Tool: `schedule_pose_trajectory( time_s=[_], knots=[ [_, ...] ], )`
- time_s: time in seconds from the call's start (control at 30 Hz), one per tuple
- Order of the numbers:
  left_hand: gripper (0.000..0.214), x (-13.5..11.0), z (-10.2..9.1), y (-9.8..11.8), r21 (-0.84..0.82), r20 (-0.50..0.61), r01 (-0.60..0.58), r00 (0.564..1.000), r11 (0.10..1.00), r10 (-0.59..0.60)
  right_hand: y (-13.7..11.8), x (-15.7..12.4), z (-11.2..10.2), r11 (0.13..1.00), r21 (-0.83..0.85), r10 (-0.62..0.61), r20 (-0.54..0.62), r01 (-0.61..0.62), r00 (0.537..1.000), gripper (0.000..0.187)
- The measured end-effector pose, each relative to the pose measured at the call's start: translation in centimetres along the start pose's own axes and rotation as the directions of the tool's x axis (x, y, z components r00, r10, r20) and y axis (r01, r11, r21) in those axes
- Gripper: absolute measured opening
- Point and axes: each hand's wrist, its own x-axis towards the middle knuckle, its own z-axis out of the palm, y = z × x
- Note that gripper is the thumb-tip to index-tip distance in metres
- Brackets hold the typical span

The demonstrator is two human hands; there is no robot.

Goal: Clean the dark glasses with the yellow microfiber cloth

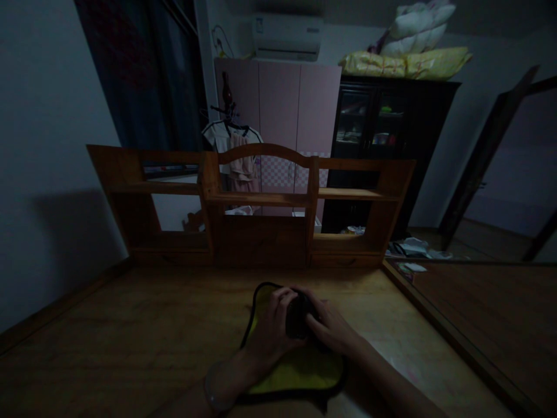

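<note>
A small dark object is held between my two hands; in the dim light I cannot make out its kind. My left hand wraps it from the left, fingers curled over its top. From the right, my right hand grips it with the thumb across its near side. Beneath both hands lies a yellow-green cloth with a black border, flat on the wooden surface. My forearms cover part of the cloth. A band circles my left wrist.
A wooden shelf unit stands along the far edge of the surface. A raised wooden edge runs down the right side, and a white wall rises on the left. Behind are a pink wardrobe and a dark cabinet.
</note>
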Motion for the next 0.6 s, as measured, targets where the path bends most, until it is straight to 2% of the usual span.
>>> schedule_pose_trajectory(
  time_s=[0.27,0.6],
  knots=[
    [0.084,-0.16,0.01,-0.11,0.046,0.048,-0.017,0.999,0.999,0.014,0.53,0.08,0.22,1.000,0.012,-0.017,0.004,0.016,1.000,0.058],
    [0.096,-0.53,0.34,-0.72,0.118,0.112,-0.072,0.992,0.990,0.059,0.48,-0.07,0.17,0.995,-0.103,-0.008,0.025,0.010,1.000,0.058]
  ],
)
